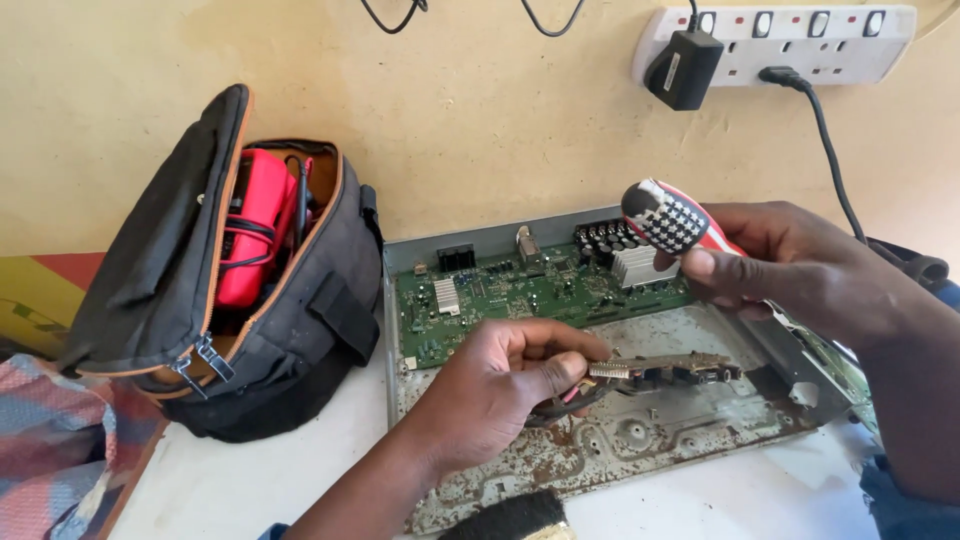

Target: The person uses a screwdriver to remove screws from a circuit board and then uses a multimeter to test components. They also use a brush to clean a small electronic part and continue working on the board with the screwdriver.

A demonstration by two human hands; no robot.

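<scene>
My left hand (500, 385) pinches a narrow connector board (665, 368) with wires hanging from it, held just above the rusty metal chassis (640, 440). My right hand (800, 265) grips a screwdriver by its checkered red, white and black handle (668, 218), the handle end pointing up and left; its shaft is hidden behind the hand. A green circuit board (510, 290) with heat sinks and capacitors lies in the back half of the chassis.
An open black tool bag (250, 320) with a red tool inside stands left of the chassis. A white power strip (790, 45) with a black adapter hangs on the wall. A brush (515, 518) lies at the front edge; patterned cloth sits far left.
</scene>
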